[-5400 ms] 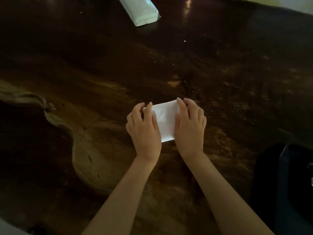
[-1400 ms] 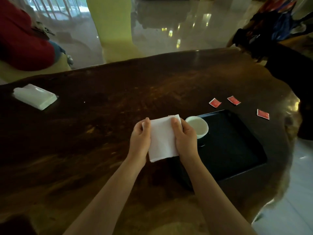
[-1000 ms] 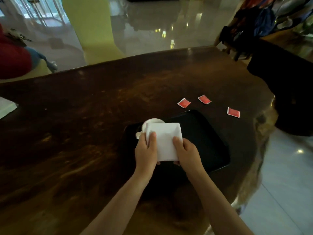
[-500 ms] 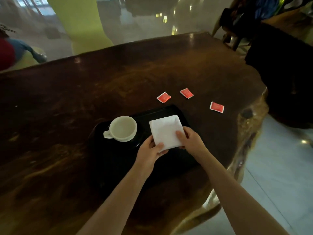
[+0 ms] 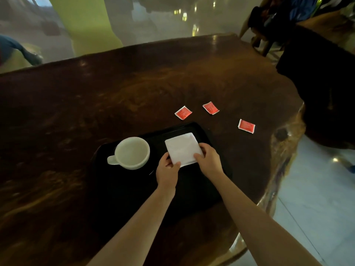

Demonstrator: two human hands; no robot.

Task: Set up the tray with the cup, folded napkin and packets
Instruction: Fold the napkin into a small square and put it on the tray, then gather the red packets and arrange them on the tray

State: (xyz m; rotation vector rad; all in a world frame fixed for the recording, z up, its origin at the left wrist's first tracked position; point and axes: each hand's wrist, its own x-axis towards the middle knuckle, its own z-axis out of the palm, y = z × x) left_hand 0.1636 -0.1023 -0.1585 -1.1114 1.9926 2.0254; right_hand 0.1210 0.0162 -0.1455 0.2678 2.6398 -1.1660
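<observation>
- Two of the three item groups are at the tray [image 5: 193, 129]. The cup [image 5: 132, 153] stands upright at about 10 o'clock on it, with its handle toward 9 o'clock, and looks empty.
- The folded napkin [image 5: 182, 147] sits at about 1 o'clock on the tray, just beside the cup and not touching it. Whether it lies fully flat cannot be told.
- The left hand [image 5: 166, 170] pinches the napkin's near-left corner between thumb and fingers.
- The right hand [image 5: 209, 160] has its fingers curled over the napkin's near-right edge and holds it.
- Outstanding: three red packets [image 5: 183, 112] lie on the table [image 5: 115, 96] outside the tray, spread between 12 and 2 o'clock of it. They are apart from one another and neither hand is near them.
- Judgement: napkin placement is nearly complete, with only the release pending. Packet transfer has not yet begun, so roughly one third of the task remains.
</observation>
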